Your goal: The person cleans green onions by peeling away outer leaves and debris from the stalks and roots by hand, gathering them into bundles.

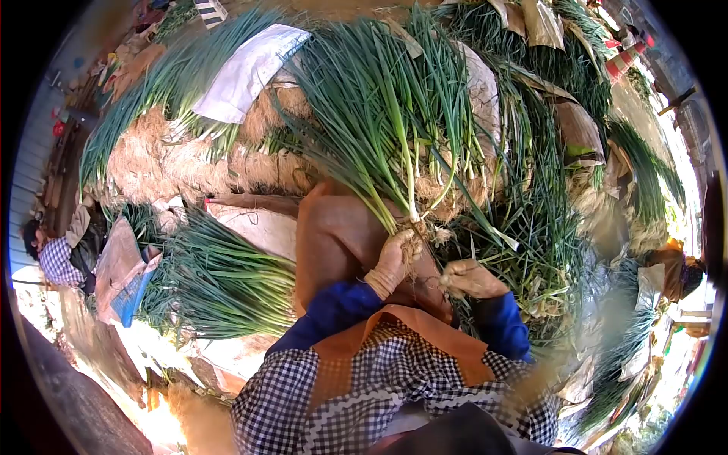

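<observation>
My left hand (396,264) is closed around the root end of a few green onions (409,199), whose white stems and long green leaves point away from me. Pale, stringy roots stick out at its fingers. Just to the right, my right hand (476,279) is closed in a pinch, apart from those stems; whatever its fingers hold is too small to make out. One loose green onion (493,233) slants down above that hand, its pale end toward the right. Behind the held stems lies a large heap of green onions (356,83).
Root-covered bundles (189,163) lie at the far left under a white sheet (254,72). Sorted green onions (227,280) rest left of my knee (341,227). Loose leaves (538,205) pile up on the right. One person (61,258) sits at the left edge, another (675,273) at the right.
</observation>
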{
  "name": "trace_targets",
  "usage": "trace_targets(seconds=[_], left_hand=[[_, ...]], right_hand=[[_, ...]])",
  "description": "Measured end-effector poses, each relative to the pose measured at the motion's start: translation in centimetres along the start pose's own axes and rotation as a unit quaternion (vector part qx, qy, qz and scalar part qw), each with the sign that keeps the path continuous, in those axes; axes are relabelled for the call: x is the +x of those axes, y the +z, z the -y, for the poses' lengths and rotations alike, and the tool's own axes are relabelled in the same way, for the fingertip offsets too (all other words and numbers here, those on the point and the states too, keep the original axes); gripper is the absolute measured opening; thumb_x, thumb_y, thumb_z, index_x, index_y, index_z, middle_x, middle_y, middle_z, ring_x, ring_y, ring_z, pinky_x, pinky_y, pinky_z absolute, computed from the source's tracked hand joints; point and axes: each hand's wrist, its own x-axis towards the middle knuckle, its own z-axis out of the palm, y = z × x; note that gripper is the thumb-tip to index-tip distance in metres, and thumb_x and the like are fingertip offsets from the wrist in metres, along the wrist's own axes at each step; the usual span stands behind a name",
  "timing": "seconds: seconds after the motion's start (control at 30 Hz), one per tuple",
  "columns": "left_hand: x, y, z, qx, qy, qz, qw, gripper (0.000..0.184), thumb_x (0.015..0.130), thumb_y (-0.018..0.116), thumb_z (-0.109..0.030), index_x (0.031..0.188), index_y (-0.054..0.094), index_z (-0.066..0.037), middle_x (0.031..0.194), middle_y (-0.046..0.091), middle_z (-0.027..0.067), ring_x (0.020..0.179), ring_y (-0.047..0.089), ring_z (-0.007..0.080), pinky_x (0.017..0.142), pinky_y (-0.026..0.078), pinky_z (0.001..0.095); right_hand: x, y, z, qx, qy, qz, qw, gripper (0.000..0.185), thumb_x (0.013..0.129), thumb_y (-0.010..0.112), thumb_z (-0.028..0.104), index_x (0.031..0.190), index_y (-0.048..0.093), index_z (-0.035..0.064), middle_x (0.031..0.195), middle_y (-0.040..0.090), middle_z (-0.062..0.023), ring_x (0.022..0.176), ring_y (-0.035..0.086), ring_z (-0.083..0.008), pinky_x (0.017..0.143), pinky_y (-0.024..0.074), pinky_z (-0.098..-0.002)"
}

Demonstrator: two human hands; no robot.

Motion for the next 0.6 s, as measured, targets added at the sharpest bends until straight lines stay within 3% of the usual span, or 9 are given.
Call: trace_targets(seconds=[0.17,0.2,0.23,0.33,0.4,0.47,0.5,0.53,0.6], left_hand=[[-0.3,0.1,-0.5,-0.054,-0.032,0.061,0.996,0.021,0.088,0.047,-0.016,0.1,0.055,-0.001,0.08,0.058,0.0068,0.061,0.052,0.0153,0.048,0.04,0.0235],[-0.5,0.3,-0.9,-0.038,-0.014,0.047,0.998,0.019,0.088,0.046,-0.015,0.097,0.056,-0.001,0.079,0.059,0.0078,0.06,0.054,0.0161,0.047,0.042,0.0241],[-0.7,0.6,-1.4,-0.023,0.009,0.032,0.999,0.018,0.088,0.046,-0.013,0.094,0.057,0.0,0.078,0.061,0.0088,0.058,0.056,0.0168,0.047,0.045,0.0247],[-1.1,1.5,-1.6,0.036,0.034,0.025,0.998,0.02,0.087,0.048,-0.012,0.098,0.058,0.001,0.08,0.062,0.009,0.059,0.055,0.0157,0.046,0.044,0.0247],[-1.4,2.4,-1.1,0.083,0.065,0.036,0.994,0.022,0.086,0.049,-0.011,0.103,0.057,0.001,0.083,0.062,0.0098,0.061,0.056,0.0151,0.047,0.044,0.0245],[-2.3,3.4,-1.5,0.08,0.036,0.053,0.995,0.025,0.086,0.049,-0.012,0.105,0.056,0.002,0.084,0.061,0.01,0.06,0.055,0.0148,0.047,0.043,0.0238],[-2.9,3.9,-2.0,0.072,0.011,0.068,0.995,0.027,0.086,0.049,-0.013,0.107,0.054,0.004,0.085,0.06,0.0101,0.059,0.054,0.0145,0.046,0.042,0.0231],[-3.4,4.5,-2.4,0.077,0.012,0.068,0.995,0.027,0.086,0.049,-0.013,0.107,0.054,0.004,0.085,0.06,0.0101,0.059,0.054,0.0145,0.046,0.042,0.0231],[-4.4,5.4,-3.4,0.02,-0.06,0.107,0.992,0.029,0.085,0.049,-0.013,0.105,0.053,0.008,0.083,0.058,0.0105,0.057,0.052,0.0149,0.046,0.042,0.0239]], right_hand=[[-8.3,-14.3,-9.1,-0.065,0.229,-0.163,0.958,0.024,0.079,0.066,0.026,0.078,0.063,0.0016,0.067,0.062,-0.0062,0.055,0.055,-0.0136,0.049,0.0415,-0.0272],[-9.8,-14.1,-9.1,-0.363,0.321,-0.208,0.85,0.025,0.078,0.065,0.026,0.083,0.064,0.0016,0.077,0.064,-0.008,0.065,0.059,-0.0183,0.057,0.0449,-0.0308],[-10.3,-14.2,-9.2,-0.623,0.376,-0.229,0.647,0.028,0.077,0.065,0.027,0.088,0.065,0.0016,0.086,0.067,-0.0099,0.075,0.063,-0.023,0.064,0.0483,-0.0344],[-7.9,-15.7,-10.3,-0.574,0.278,-0.332,0.695,0.033,0.077,0.064,0.031,0.096,0.065,0.0039,0.099,0.065,-0.0102,0.093,0.061,-0.0288,0.08,0.0465,-0.0386],[-2.2,-9.7,-6.0,-0.299,-0.103,-0.434,0.844,0.024,0.082,0.063,0.016,0.103,0.063,0.0046,0.093,0.066,-0.0072,0.083,0.061,-0.0156,0.075,0.0468,-0.0269],[2.3,-4.7,-0.9,-0.151,-0.168,-0.249,0.942,0.024,0.086,0.056,0.005,0.11,0.059,0.003,0.087,0.059,-0.0012,0.066,0.048,-0.0071,0.058,0.0419,-0.0223],[5.5,-4.3,-1.4,-0.263,-0.288,-0.194,0.9,0.036,0.087,0.056,0.006,0.122,0.049,0.0031,0.091,0.058,-0.0026,0.072,0.05,-0.0087,0.065,0.0448,-0.0231],[5.9,-3.0,0.7,-0.181,-0.11,-0.134,0.968,0.044,0.082,0.06,0.0,0.124,0.048,0.0058,0.104,0.059,-0.0067,0.095,0.054,-0.0126,0.082,0.0441,-0.0242],[9.6,-1.3,-0.1,-0.026,-0.229,0.081,0.97,0.041,0.087,0.055,0.014,0.125,0.045,0.0016,0.12,0.053,-0.0097,0.108,0.052,-0.0208,0.093,0.04,-0.0303]])
